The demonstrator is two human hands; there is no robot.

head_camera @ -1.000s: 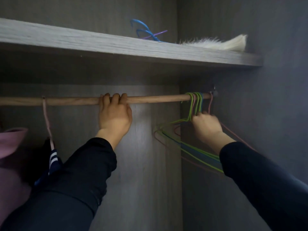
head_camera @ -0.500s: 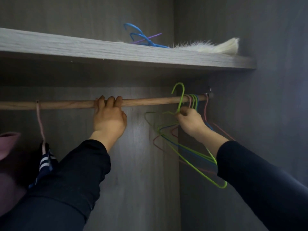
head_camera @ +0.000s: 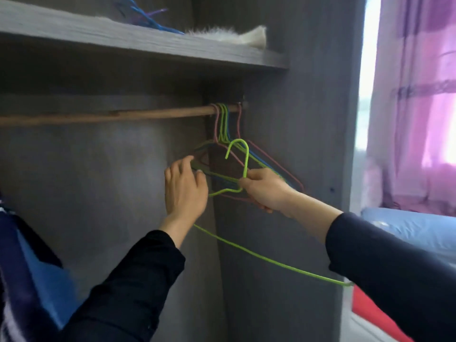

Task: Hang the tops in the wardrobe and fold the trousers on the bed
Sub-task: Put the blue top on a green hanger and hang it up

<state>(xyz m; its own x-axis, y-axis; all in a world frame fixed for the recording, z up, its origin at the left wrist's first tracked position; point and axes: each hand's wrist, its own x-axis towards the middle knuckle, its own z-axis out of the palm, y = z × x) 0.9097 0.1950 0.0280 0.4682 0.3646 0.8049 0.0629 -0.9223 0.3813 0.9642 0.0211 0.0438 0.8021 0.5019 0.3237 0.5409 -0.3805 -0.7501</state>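
Observation:
My right hand grips a green wire hanger at its neck, below the wooden rail; its bottom wire runs down to the right. Several more coloured hangers hang bunched at the rail's right end. My left hand reaches with loosely bent fingers to the left tips of those hanging hangers and touches them. A blue and navy striped top hangs at the far left, partly out of frame.
A grey shelf above the rail carries blue hangers and a white furry item. The wardrobe's side panel stands at the right. Beyond it are a bed with blue bedding, red fabric and purple curtains.
My right hand has lifted the green hanger off the rail and brought it down. My left hand has let go of the rail and moved right to the hanging hangers. The view turned right.

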